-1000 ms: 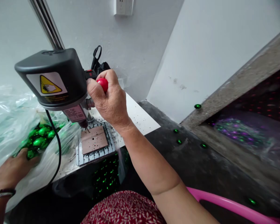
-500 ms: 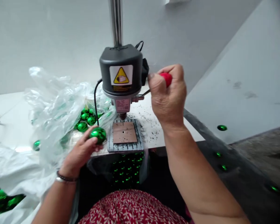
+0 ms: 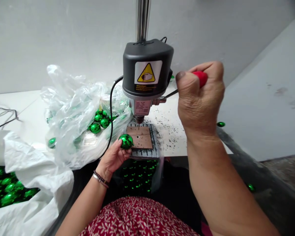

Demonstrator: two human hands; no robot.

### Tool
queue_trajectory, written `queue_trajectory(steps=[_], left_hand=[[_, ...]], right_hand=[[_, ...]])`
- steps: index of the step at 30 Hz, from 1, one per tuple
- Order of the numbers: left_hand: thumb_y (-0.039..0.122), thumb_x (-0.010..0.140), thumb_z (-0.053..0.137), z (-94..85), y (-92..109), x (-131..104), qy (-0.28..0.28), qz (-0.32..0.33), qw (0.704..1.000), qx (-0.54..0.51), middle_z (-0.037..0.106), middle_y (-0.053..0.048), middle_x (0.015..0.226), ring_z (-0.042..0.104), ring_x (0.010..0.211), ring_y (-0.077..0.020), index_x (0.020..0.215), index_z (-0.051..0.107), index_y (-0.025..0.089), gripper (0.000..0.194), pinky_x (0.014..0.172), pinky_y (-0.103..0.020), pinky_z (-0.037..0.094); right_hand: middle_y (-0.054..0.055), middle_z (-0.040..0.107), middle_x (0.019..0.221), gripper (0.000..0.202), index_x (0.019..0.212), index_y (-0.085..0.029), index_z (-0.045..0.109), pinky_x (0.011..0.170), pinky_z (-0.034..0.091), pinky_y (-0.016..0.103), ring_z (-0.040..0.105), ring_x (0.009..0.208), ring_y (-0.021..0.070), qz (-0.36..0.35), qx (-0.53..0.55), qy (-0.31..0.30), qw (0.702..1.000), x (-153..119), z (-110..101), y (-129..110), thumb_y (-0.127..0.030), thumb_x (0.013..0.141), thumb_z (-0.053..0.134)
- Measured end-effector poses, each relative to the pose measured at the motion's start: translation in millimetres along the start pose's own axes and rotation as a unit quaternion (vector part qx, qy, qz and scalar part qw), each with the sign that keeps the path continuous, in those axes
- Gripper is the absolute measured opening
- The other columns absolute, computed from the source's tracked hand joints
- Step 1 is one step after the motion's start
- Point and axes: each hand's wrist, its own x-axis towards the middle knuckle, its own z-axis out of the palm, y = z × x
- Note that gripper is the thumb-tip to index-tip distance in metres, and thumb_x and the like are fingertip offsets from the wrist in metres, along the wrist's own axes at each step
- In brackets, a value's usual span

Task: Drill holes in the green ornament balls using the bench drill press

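Between the fingers of my left hand [image 3: 114, 157] is a shiny green bauble [image 3: 126, 141], held at the left front edge of a brown wooden board [image 3: 145, 139] with a small hole in it. The board lies on the grey slotted base [image 3: 155, 152] of a bench drill press [image 3: 147, 72]. Above the hole hangs the drill bit [image 3: 138, 126], apart from the bauble. My right hand [image 3: 201, 98] is wrapped round the red knob [image 3: 201, 78] of the drill's feed lever, to the right of the drill head.
Clear plastic bags [image 3: 71, 114] with several green baubles [image 3: 104, 122] lie left of the drill. A white sack [image 3: 39, 183] of baubles stands at lower left. More baubles [image 3: 137, 177] are below the table edge. Dark shavings [image 3: 169, 134] litter the white table. A black cable [image 3: 111, 121] hangs beside the drill.
My left hand has brought the bauble from beside the base to over the board's left edge. My right hand stays on the knob. The whole view has shifted.
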Motion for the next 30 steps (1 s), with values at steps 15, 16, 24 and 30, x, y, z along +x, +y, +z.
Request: queue_trajectory(steps=[15, 16, 24, 30], left_hand=[[0.021, 0.086, 0.074, 34.2, 14.6, 31.3, 0.145, 0.017, 0.973, 0.180, 0.073, -0.003, 0.092, 0.068, 0.055, -0.0076, 0.114, 0.065, 0.016, 0.030, 0.044, -0.015, 0.037], [0.019, 0.087, 0.073, 37.4, 14.2, 33.4, 0.147, 0.017, 0.971, 0.189, 0.073, -0.003, 0.093, 0.067, 0.054, -0.0069, 0.114, 0.065, 0.016, 0.029, 0.043, -0.015, 0.037], [0.020, 0.084, 0.075, 45.3, 9.3, 44.4, 0.123, 0.046, 0.949, 0.285, 0.071, -0.002, 0.093, 0.065, 0.056, -0.0078, 0.121, 0.063, 0.017, 0.040, 0.048, -0.017, 0.042], [0.025, 0.078, 0.079, 45.2, 6.9, 44.7, 0.123, 0.113, 0.872, 0.461, 0.070, -0.001, 0.091, 0.062, 0.060, -0.0123, 0.120, 0.067, 0.018, 0.044, 0.061, -0.025, 0.051]], right_hand=[[-0.008, 0.039, 0.075, 0.024, 0.084, -0.016, 0.042, 0.074, 0.037, 0.016, 0.037, 0.070, -0.0004, 0.050, 0.048, 0.001, 0.998, 3.0, -1.6, -14.8, -0.023, 0.091, 0.064], [-0.009, 0.039, 0.074, 0.025, 0.083, -0.016, 0.042, 0.073, 0.037, 0.016, 0.037, 0.069, -0.0006, 0.057, 0.058, 0.005, 0.997, 3.1, -1.8, -16.5, -0.023, 0.091, 0.064], [-0.008, 0.039, 0.078, 0.021, 0.089, -0.017, 0.043, 0.072, 0.038, 0.013, 0.038, 0.068, -0.0021, 0.031, 0.046, -0.020, 0.998, 1.7, -4.5, -14.5, -0.031, 0.096, 0.057], [-0.005, 0.041, 0.079, 0.025, 0.088, -0.018, 0.041, 0.068, 0.040, 0.015, 0.037, 0.072, 0.0022, 0.035, 0.060, -0.013, 0.998, 3.1, -4.2, -12.9, -0.030, 0.093, 0.062]])
